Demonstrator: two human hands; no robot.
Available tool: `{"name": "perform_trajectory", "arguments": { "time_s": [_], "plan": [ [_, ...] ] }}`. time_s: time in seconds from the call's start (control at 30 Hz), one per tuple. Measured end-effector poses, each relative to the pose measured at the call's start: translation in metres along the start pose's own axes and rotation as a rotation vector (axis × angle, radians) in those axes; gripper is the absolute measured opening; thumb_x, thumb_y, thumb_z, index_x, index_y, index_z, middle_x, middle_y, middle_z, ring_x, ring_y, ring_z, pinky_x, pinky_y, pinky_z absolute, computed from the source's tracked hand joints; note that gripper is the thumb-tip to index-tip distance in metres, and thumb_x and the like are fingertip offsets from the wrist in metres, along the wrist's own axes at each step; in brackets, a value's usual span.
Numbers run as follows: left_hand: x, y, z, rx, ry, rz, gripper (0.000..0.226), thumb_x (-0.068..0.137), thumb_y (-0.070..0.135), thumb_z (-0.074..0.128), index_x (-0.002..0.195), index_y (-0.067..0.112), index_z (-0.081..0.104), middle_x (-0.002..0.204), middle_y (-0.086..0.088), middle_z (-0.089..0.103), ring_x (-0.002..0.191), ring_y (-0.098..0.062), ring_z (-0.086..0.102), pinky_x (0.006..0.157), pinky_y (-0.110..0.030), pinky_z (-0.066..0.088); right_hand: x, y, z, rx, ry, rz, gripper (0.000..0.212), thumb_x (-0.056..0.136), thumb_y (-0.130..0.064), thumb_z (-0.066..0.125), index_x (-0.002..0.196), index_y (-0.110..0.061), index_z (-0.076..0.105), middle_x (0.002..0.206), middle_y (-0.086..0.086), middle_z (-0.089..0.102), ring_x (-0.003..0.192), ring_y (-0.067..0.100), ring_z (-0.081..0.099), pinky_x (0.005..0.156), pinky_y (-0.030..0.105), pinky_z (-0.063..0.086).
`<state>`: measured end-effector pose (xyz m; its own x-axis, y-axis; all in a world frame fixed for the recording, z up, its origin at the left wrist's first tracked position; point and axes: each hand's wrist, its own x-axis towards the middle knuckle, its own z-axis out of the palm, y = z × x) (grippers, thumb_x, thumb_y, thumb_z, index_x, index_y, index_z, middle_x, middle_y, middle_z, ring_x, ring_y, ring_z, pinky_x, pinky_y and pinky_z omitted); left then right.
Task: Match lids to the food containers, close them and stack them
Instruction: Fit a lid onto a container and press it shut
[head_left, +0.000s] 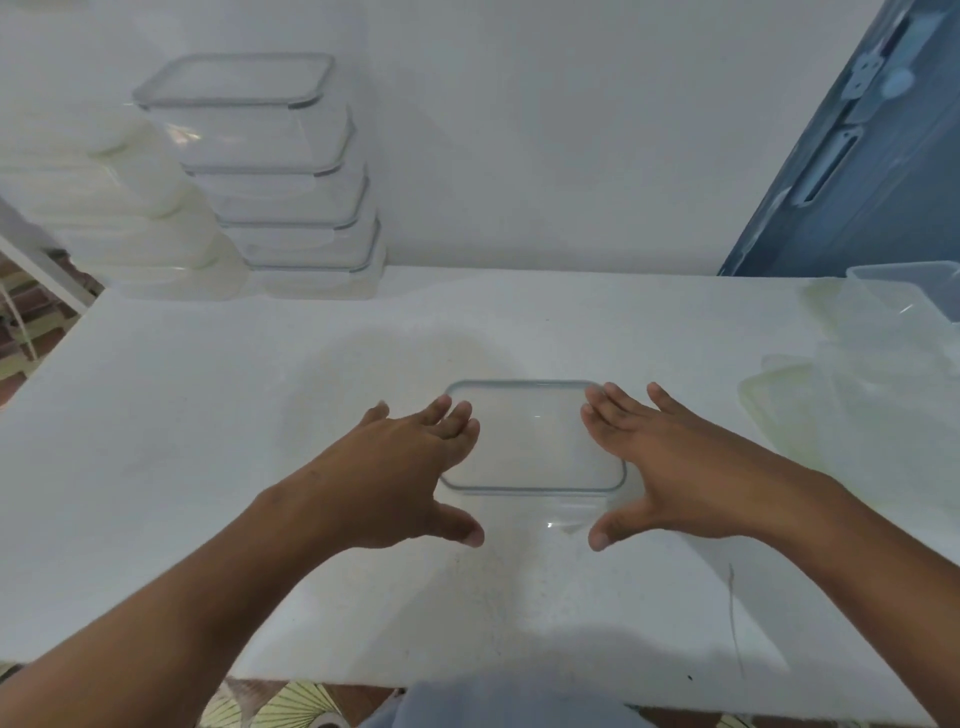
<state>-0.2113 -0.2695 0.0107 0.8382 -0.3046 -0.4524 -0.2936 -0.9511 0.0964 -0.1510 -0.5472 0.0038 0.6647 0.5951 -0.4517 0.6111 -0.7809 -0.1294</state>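
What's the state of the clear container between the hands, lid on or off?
Lid on: the grey-rimmed lid sits flat over the clear container. Whether sealed, cannot tell.

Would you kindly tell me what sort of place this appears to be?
Probably a home, perhaps a kitchen: a white counter against a plain wall, lidded food containers stacked at its back left, and a blue door on the right.

We read this as a home, likely a kitchen or pantry corner. Evidence: plain white table (208, 415) against a bare white wall (519, 130), stacks of lidded food containers (291, 197) at back left, loose tubs and lids (883, 364) on the right, blue door (857, 156) with pale fittings, fan-patterned flooring (270, 706) below the table edge.
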Motion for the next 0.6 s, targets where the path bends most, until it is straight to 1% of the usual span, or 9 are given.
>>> {"name": "perform_trajectory", "arguments": {
  "time_s": [0.13, 0.27, 0.37, 0.43, 0.47, 0.5, 0.53, 0.57, 0.6],
  "plan": [
    [0.002, -0.004, -0.009, 0.019, -0.058, 0.018, 0.113, 0.079, 0.084, 0.053, 0.164, 0.029, 0.004, 0.168, 0.015, -0.010, 0.153, 0.000, -0.012, 0.124, -0.048, 0.009, 0.000, 0.002, -0.009, 0.004, -0.034, -0.011, 0.131, 0.065, -0.091, 0.052, 0.160, -0.023, -0.008, 0.163, -0.010, -0.022, 0.147, 0.000, -0.025, 0.121, 0.032, -0.015],
    [0.007, -0.004, -0.015, 0.109, -0.058, 0.041, 0.116, 0.076, 0.088, 0.051, 0.164, 0.026, 0.009, 0.170, 0.010, -0.004, 0.156, -0.004, -0.003, 0.122, -0.043, 0.017, 0.005, 0.001, -0.014, -0.002, -0.055, -0.005, 0.133, 0.062, -0.090, 0.055, 0.160, -0.021, -0.004, 0.165, -0.008, -0.018, 0.148, 0.001, -0.021, 0.120, 0.029, -0.017],
    [0.007, -0.001, -0.019, 0.129, -0.056, 0.057, 0.121, 0.074, 0.090, 0.049, 0.164, 0.021, 0.009, 0.170, 0.004, -0.001, 0.157, -0.008, 0.000, 0.125, -0.041, 0.015, 0.005, -0.002, -0.015, -0.044, -0.055, -0.025, 0.140, 0.057, -0.093, 0.057, 0.160, -0.016, 0.001, 0.167, -0.004, -0.013, 0.150, 0.005, -0.019, 0.120, 0.028, -0.017],
    [0.007, 0.003, -0.019, 0.162, -0.031, 0.052, 0.119, 0.076, 0.090, 0.047, 0.163, 0.017, 0.011, 0.171, 0.000, 0.002, 0.158, -0.013, 0.003, 0.127, -0.044, 0.013, 0.005, -0.007, -0.015, -0.082, -0.049, -0.023, 0.142, 0.056, -0.094, 0.054, 0.160, -0.012, 0.003, 0.167, 0.000, -0.009, 0.152, 0.009, -0.015, 0.119, 0.029, -0.017],
    [0.009, 0.006, -0.015, 0.191, 0.000, 0.048, 0.114, 0.079, 0.087, 0.046, 0.163, 0.015, 0.015, 0.171, -0.003, 0.007, 0.158, -0.016, 0.007, 0.127, -0.045, 0.013, 0.008, -0.010, -0.014, -0.100, -0.029, -0.027, 0.140, 0.058, -0.094, 0.052, 0.160, -0.008, 0.007, 0.168, 0.004, -0.004, 0.154, 0.013, -0.009, 0.120, 0.029, -0.015],
    [0.010, 0.008, -0.010, 0.220, 0.051, 0.043, 0.107, 0.084, 0.082, 0.046, 0.161, 0.011, 0.023, 0.170, -0.008, 0.017, 0.157, -0.021, 0.016, 0.126, -0.047, 0.017, 0.011, -0.012, -0.010, -0.122, 0.045, -0.033, 0.136, 0.062, -0.092, 0.052, 0.158, -0.002, 0.017, 0.167, 0.011, 0.008, 0.155, 0.018, 0.005, 0.121, 0.029, -0.010],
    [0.011, 0.010, -0.004, 0.236, 0.119, 0.046, 0.099, 0.088, 0.076, 0.050, 0.156, 0.006, 0.035, 0.164, -0.014, 0.032, 0.153, -0.027, 0.030, 0.122, -0.050, 0.025, 0.014, -0.013, -0.004, -0.201, 0.119, -0.028, 0.129, 0.065, -0.089, 0.054, 0.150, 0.006, 0.035, 0.160, 0.021, 0.028, 0.150, 0.026, 0.028, 0.121, 0.029, 0.000],
    [0.011, 0.010, 0.004, 0.252, 0.179, 0.050, 0.091, 0.087, 0.068, 0.059, 0.146, 0.000, 0.048, 0.153, -0.020, 0.048, 0.144, -0.033, 0.044, 0.115, -0.052, 0.036, 0.017, -0.014, 0.003, -0.254, 0.161, 0.020, 0.118, 0.067, -0.085, 0.057, 0.136, 0.011, 0.053, 0.145, 0.028, 0.049, 0.136, 0.032, 0.050, 0.119, 0.031, 0.010],
    [0.011, 0.008, 0.014, 0.255, 0.246, 0.060, 0.085, 0.083, 0.061, 0.068, 0.136, -0.004, 0.058, 0.141, -0.025, 0.059, 0.134, -0.037, 0.055, 0.106, -0.054, 0.046, 0.018, -0.013, 0.011, -0.254, 0.208, 0.055, 0.107, 0.070, -0.080, 0.056, 0.123, 0.012, 0.064, 0.131, 0.030, 0.060, 0.122, 0.036, 0.062, 0.117, 0.034, 0.015]
  ]
}}
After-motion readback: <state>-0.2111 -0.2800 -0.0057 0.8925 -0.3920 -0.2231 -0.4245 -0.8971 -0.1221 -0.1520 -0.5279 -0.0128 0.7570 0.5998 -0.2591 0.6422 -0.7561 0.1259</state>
